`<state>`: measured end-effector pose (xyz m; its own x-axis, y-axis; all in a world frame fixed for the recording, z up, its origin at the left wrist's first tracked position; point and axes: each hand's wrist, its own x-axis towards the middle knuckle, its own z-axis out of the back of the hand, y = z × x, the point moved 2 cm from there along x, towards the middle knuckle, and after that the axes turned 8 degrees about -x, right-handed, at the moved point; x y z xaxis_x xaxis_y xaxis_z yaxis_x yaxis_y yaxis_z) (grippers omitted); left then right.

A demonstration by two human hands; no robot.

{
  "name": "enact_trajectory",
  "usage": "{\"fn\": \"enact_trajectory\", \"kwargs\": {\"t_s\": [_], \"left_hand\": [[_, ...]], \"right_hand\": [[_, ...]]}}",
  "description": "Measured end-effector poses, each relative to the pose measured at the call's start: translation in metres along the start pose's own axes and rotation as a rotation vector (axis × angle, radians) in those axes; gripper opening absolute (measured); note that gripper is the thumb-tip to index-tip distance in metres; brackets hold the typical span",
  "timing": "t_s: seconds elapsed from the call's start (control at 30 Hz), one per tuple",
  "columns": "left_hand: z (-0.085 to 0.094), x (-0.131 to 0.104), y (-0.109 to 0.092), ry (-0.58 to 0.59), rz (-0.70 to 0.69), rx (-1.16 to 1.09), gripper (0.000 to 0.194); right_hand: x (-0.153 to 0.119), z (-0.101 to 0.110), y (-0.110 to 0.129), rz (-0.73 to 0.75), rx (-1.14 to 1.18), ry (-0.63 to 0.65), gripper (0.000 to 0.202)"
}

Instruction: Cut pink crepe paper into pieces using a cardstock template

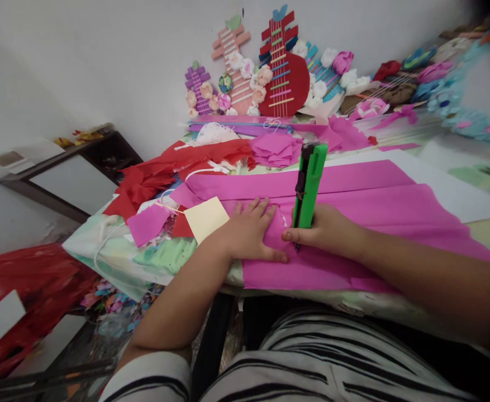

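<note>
Far left, a crumpled, shiny red plastic sheet [43,273]. Next, on a table with a pale green cover [89,243], a heap of thin, crinkly red sheets [144,184]. Then a small square of pale yellow paper [207,219], just beside the left hand [250,230]. Left hand flat on a big, bright pink sheet [379,218] at the front of the table, fingers a bit apart. Behind, by the wall, a red guitar shape [293,86]. Right hand [328,229] over the pink sheet, fingers clamped round a long, upright, green-and-black tool [310,190], dark tip down, hard to tell whether touching. Far right, a fluffy light blue thing [450,97].
</note>
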<state>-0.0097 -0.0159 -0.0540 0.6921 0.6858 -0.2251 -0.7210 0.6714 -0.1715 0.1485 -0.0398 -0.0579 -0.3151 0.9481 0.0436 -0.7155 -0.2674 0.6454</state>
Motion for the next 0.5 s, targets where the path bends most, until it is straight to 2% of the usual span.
{"fn": "enact_trajectory", "kwargs": {"t_s": [0.27,0.5], "left_hand": [[-0.0008,0.0001,-0.0002,0.001,0.001,0.023,0.111],[-0.0012,0.0002,0.0000,-0.013,-0.003,0.020,0.111]], "right_hand": [[0.0013,0.0006,-0.0030,-0.005,-0.046,-0.035,0.034],[-0.0005,0.0030,-0.0034,-0.007,0.096,0.008,0.032]]}}
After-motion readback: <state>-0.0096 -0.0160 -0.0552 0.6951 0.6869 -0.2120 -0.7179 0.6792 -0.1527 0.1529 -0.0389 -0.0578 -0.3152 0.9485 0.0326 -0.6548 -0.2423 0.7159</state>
